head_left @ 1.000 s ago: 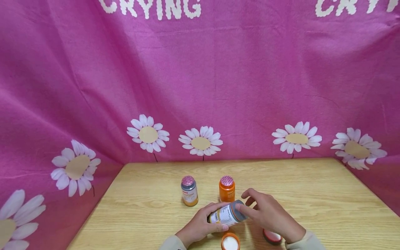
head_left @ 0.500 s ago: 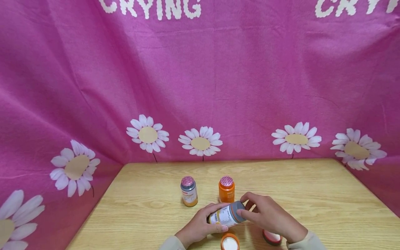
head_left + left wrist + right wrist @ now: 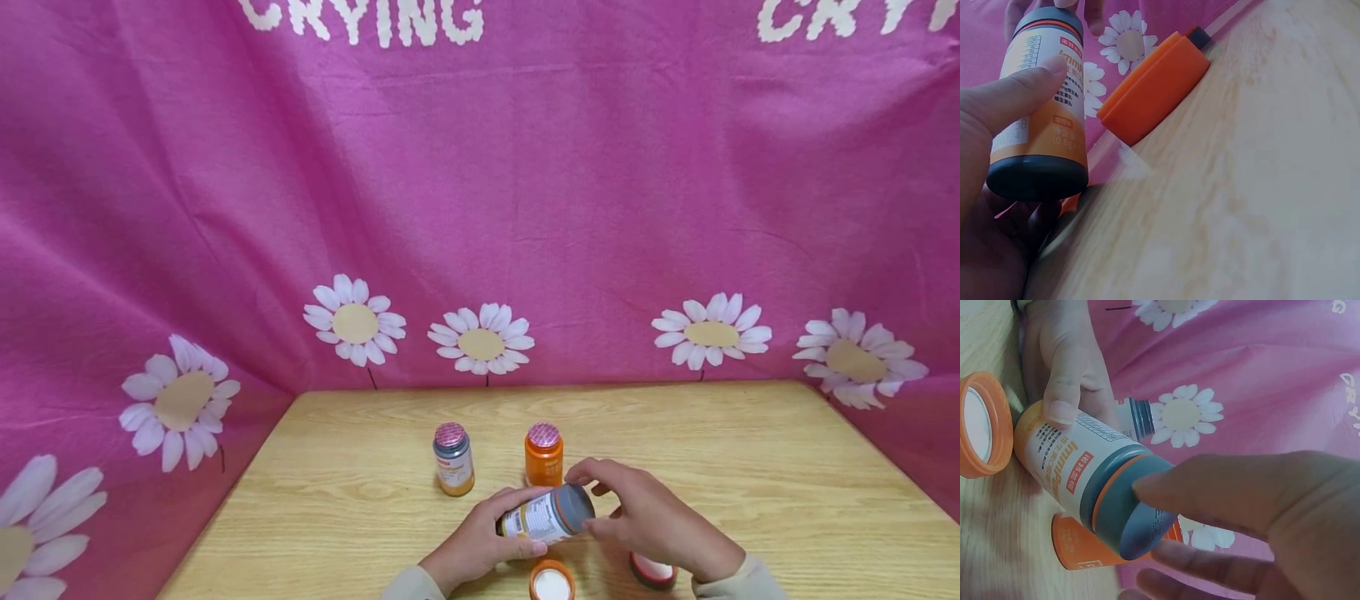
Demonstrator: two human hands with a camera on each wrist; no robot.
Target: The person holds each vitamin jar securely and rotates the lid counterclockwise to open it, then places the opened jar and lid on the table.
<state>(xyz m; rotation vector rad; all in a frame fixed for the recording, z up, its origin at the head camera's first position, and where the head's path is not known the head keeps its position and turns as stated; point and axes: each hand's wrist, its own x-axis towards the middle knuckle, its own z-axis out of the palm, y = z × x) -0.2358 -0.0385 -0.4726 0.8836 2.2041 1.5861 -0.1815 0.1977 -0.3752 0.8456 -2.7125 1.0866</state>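
My left hand (image 3: 480,537) grips a supplement bottle (image 3: 534,518) with a white label, its yellow-orange base end toward the palm. The bottle is tilted above the table, its grey cap (image 3: 573,507) pointing right. In the left wrist view the thumb lies across the label of the bottle (image 3: 1072,125). My right hand (image 3: 645,517) pinches the cap loosely, index finger at its far edge and thumb at its near side. In the right wrist view the thumb overlaps the side of the cap (image 3: 1122,512), which sits on the bottle above an orange ring.
Behind the hands stand a grey-necked bottle (image 3: 453,462) and an orange bottle (image 3: 543,457), both topped with pink foil seals. An upturned orange cap (image 3: 552,581) and a dark cap with a red rim (image 3: 654,570) lie near the front. A pink curtain (image 3: 585,208) borders the wooden table (image 3: 337,500).
My right fingers have come onto the cap and turned around it, the index finger shifting left over its far edge. The left hand and the bottle have stayed nearly still.
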